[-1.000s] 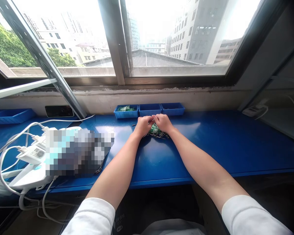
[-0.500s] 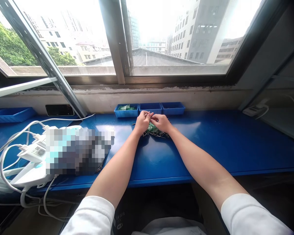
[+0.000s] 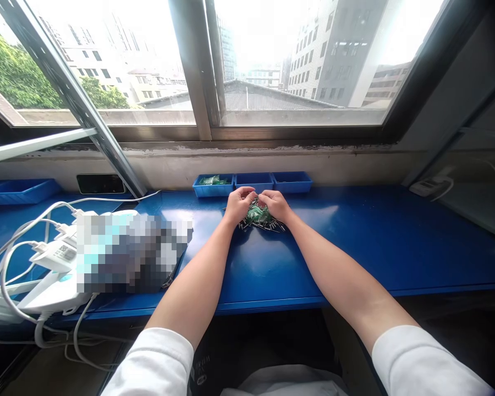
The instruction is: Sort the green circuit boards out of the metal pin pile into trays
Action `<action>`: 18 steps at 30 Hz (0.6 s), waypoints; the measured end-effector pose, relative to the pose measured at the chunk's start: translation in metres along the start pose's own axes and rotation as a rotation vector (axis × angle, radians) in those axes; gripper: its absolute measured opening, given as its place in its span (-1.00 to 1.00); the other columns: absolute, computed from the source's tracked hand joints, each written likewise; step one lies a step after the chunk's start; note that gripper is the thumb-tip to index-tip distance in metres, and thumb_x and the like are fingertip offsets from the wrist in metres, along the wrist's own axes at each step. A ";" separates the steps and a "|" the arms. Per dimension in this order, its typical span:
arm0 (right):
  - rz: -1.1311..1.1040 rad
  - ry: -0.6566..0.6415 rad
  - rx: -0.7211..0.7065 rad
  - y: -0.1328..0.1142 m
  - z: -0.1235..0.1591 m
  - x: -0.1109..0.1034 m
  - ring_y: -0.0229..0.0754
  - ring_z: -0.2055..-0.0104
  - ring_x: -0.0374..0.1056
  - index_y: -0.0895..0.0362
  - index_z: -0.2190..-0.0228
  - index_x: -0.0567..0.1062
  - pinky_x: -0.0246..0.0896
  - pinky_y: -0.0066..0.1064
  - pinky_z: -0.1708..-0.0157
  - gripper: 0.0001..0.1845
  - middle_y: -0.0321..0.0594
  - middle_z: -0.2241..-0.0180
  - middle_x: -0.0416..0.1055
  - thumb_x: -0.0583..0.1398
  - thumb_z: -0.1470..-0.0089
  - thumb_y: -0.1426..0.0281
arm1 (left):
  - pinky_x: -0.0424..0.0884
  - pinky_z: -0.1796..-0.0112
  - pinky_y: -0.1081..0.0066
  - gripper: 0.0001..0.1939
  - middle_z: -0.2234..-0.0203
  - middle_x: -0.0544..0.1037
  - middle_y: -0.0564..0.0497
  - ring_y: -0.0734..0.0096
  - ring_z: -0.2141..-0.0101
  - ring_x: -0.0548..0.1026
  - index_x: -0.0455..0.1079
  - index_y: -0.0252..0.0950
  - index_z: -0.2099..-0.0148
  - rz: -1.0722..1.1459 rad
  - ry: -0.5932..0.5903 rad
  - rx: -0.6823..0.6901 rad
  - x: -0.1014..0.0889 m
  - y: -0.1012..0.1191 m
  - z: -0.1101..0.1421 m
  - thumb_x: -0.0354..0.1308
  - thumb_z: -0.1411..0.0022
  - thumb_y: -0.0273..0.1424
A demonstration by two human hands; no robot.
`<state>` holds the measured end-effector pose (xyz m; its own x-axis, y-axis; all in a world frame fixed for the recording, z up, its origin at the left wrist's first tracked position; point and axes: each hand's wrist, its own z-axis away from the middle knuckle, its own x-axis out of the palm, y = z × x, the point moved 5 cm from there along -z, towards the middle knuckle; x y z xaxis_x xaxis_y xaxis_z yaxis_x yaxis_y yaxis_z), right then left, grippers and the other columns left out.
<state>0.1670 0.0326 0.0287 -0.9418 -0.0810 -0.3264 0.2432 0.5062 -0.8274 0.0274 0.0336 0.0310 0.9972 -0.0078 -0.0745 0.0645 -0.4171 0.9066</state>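
Your left hand (image 3: 238, 206) and right hand (image 3: 275, 206): fingers curled, grip narrow; cannot tell what is held. Just below: heap of thin dark-and-silver rods and green plastic (image 3: 256, 215) on glossy blue desk (image 3: 268, 269). Far side: three blue plastic bins (image 3: 254, 185).

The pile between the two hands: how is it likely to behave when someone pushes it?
The pile would likely spread rather than move as one, since many thin pieces stick out. Those pieces may slide or roll, being slender on a glossy blue table. The green material looks crinkled, so probably light and floppy.
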 end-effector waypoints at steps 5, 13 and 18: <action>-0.074 0.097 0.057 0.006 -0.002 -0.005 -0.26 0.53 0.26 0.16 0.55 0.45 0.19 -0.44 0.47 -0.67 -0.27 0.57 0.39 0.14 -0.01 0.16 | 0.43 0.25 0.36 -0.77 0.45 0.58 -0.06 0.33 0.36 0.53 0.50 -0.37 0.22 -0.052 -0.008 -0.020 0.000 -0.003 0.000 0.16 -0.10 -0.35; -0.259 0.109 0.072 0.005 0.000 -0.010 -0.24 0.51 0.32 0.17 0.40 0.55 0.20 -0.46 0.55 -0.72 -0.21 0.46 0.49 0.27 0.13 0.22 | 0.41 0.29 0.40 -0.76 0.42 0.60 -0.04 0.35 0.37 0.52 0.51 -0.33 0.22 -0.290 0.034 0.001 -0.005 -0.004 0.002 0.09 -0.18 -0.30; -0.178 0.177 0.088 0.008 -0.001 -0.017 -0.16 0.37 0.40 0.16 0.33 0.57 0.31 -0.40 0.40 -0.70 -0.19 0.33 0.52 0.22 0.05 0.22 | 0.39 0.17 0.40 -0.75 0.27 0.59 -0.03 0.33 0.23 0.51 0.48 -0.28 0.16 -0.448 0.093 0.008 -0.008 0.003 0.002 0.07 -0.20 -0.30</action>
<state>0.1845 0.0388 0.0277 -0.9956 -0.0062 -0.0933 0.0821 0.4200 -0.9038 0.0192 0.0306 0.0332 0.8705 0.2564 -0.4202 0.4898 -0.3679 0.7904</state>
